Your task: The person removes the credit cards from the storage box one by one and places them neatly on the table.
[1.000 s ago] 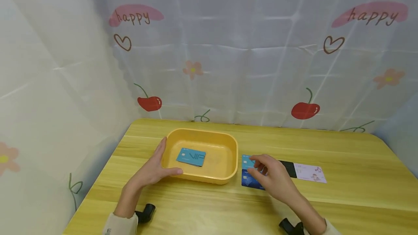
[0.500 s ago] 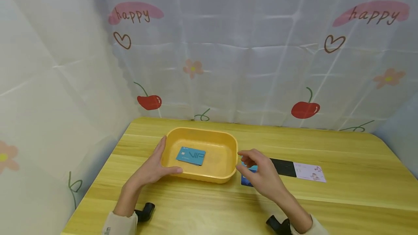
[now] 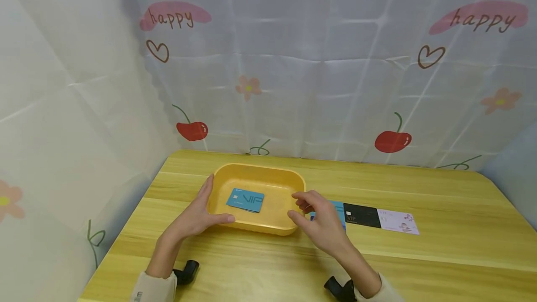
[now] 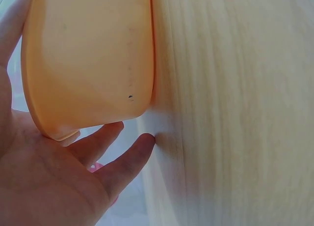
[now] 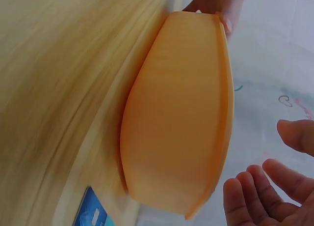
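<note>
A yellow plastic bin [image 3: 274,211] stands on the table, with a teal VIP card [image 3: 245,200] lying in it, apparently on top of another card. My left hand [image 3: 190,218] holds the bin's left end, thumb over the front rim and fingers round the side. Over the bin's right end hovers my right hand [image 3: 320,223]; in the right wrist view its thumb and fingers are apart with nothing between them. Right of the bin, partly hidden by that hand, lie a light blue card [image 3: 340,207] and a dark blue card [image 5: 91,210]. Beside them is a black VIP card [image 3: 362,216].
A pale pink card [image 3: 397,221] adjoins the black one on the right. The wooden table [image 3: 453,246] reaches back to a white curtain [image 3: 319,97] printed with cherries and hearts. Black camera mounts [image 3: 187,272] sit at both wrists.
My right hand has moved left, from above the blue cards to the bin's right rim, uncovering more of the black card. The left hand and bin have stayed in place.
</note>
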The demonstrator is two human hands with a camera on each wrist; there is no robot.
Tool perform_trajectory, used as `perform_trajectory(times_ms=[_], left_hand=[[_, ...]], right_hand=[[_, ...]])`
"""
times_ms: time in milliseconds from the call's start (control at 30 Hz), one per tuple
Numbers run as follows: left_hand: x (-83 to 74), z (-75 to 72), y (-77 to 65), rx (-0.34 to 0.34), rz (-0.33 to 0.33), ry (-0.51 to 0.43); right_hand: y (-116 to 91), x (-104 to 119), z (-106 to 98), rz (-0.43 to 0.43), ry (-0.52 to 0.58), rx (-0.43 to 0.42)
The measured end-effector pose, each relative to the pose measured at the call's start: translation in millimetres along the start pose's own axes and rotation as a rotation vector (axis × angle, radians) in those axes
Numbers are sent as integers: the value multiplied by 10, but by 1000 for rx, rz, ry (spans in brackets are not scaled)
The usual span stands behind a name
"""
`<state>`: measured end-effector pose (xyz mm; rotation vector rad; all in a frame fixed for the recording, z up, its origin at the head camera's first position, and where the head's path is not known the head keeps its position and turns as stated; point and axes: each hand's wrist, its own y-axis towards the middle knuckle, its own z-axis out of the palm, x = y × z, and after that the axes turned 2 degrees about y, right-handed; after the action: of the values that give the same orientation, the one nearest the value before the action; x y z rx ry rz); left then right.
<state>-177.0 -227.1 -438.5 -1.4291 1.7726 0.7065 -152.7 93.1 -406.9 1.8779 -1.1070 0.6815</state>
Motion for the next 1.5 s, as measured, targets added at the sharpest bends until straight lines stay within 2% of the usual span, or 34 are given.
perform_trajectory(times_ms=[167,433,767,1167,1500], left_hand=[[-6,-2,-5,-3,1,6],[-12,1,-5,-4,-5,1],[-10,17,-5,-4,4,5],[-28,8,-7,6,28,2],[-37,-11,-16,8,14,5]], right_hand=[[29,31,99,39,8,23],[96,83,253,-50,-87,25],[191,93,395,-65,-90,32],[348,193,557,-65,6,78],[457,184,699,-30,48,147]])
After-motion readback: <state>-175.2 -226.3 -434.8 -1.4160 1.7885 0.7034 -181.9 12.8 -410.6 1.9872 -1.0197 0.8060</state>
